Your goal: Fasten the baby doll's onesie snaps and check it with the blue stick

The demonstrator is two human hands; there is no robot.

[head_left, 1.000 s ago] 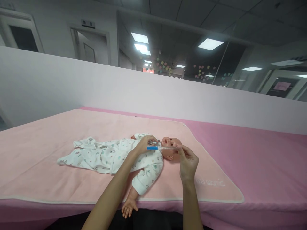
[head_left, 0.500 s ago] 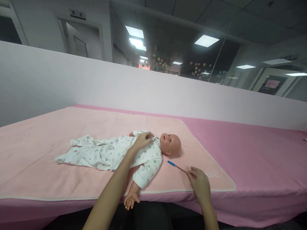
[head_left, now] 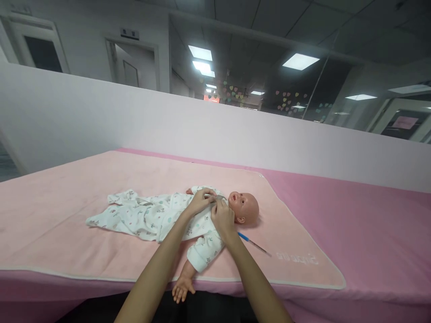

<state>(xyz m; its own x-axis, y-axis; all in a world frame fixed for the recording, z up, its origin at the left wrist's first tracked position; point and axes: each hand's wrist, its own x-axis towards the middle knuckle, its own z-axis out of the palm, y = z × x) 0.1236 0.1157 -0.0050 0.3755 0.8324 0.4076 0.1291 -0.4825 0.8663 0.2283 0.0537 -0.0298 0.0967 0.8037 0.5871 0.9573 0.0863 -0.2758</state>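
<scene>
On the near part of the peach mat (head_left: 84,184), a blue-ended thermometer (head_left: 253,243) lies loose beside the right forearm (head_left: 249,274), which could drag it off the edge if pulled back carelessly. Farther in, below the chin of the baby doll (head_left: 170,213), the left hand (head_left: 201,202) and right hand (head_left: 222,220) meet, fingers curled; what they grip, if anything, is hidden. Beyond stands a white partition (head_left: 202,125).

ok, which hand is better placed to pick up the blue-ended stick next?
The right hand, probably: at the doll's chest, it is nearer the blue-ended stick, which lies beside the right forearm. The left hand is farther, with the right arm between.
</scene>
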